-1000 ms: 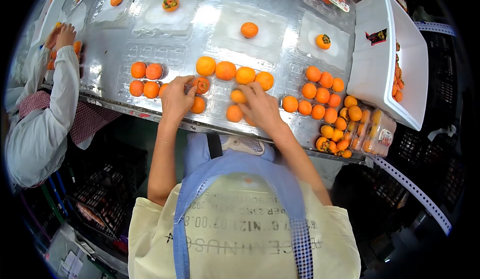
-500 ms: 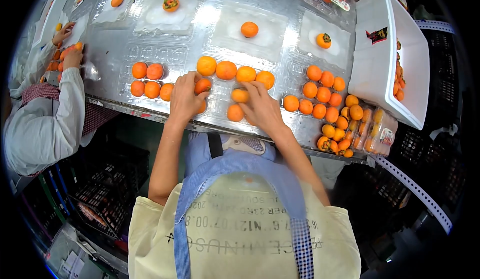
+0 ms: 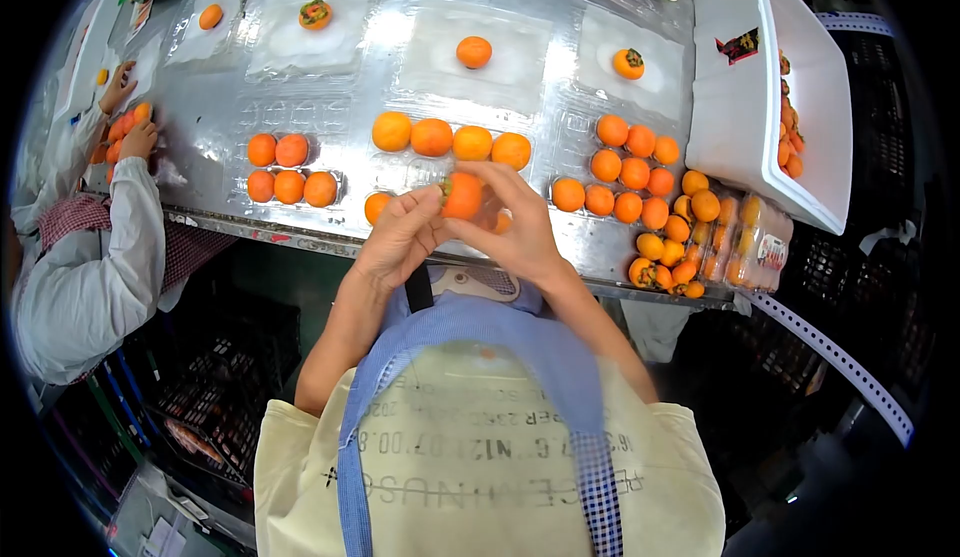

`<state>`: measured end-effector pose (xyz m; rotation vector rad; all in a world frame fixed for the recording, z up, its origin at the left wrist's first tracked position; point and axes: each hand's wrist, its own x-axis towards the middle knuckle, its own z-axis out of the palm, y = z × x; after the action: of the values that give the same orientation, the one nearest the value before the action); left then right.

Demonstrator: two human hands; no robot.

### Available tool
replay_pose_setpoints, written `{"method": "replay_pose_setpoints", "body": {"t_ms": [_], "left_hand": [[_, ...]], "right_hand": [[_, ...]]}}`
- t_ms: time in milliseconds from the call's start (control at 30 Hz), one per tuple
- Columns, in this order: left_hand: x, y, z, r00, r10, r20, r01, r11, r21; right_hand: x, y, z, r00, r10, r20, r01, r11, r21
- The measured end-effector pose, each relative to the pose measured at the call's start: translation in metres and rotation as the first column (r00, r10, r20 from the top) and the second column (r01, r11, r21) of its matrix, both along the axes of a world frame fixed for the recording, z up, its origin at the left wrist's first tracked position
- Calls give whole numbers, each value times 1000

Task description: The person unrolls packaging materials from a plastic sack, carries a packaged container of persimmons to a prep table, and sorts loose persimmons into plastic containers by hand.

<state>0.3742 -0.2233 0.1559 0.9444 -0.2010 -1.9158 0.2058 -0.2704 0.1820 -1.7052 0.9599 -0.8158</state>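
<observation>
Both my hands meet over the table's near edge around one orange persimmon. My left hand pinches at its leafy stem side, and my right hand has its fingers curled round the other side. Beyond them, a row of several larger persimmons lies across a clear plastic tray. One persimmon sits just left of my left hand, and another is partly covered by my right fingers. Several persimmons fill part of a tray on the left, and more stand in rows on the right.
A white foam box holding fruit stands at the right. Near it are a loose pile of small fruit and closed clear packs. Single fruits lie on sheets farther back. At the left, a co-worker's hands handle fruit.
My hands have come together, with a persimmon now lifted between them. The view has shifted slightly, so the table contents appear farther left. The co-worker's hands have moved too.
</observation>
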Motion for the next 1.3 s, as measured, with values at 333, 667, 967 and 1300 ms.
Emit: {"method": "replay_pose_setpoints", "body": {"t_ms": [333,667,967,1300], "left_hand": [[18,5,-11,799,-19,601,70,996,-62],[-8,16,-32,86,132,988,569,807,-157],[-15,20,-32,-88,190,978,663,744,-85],[-6,25,-28,265,41,963,488,856,-171]], "right_hand": [[-210,-89,55,650,-533,541,501,837,223],[-98,-20,1,939,-10,-343,65,987,147],[-52,26,-59,806,64,-589,-213,959,-186],[-49,30,-58,822,54,-568,-119,990,-78]]}}
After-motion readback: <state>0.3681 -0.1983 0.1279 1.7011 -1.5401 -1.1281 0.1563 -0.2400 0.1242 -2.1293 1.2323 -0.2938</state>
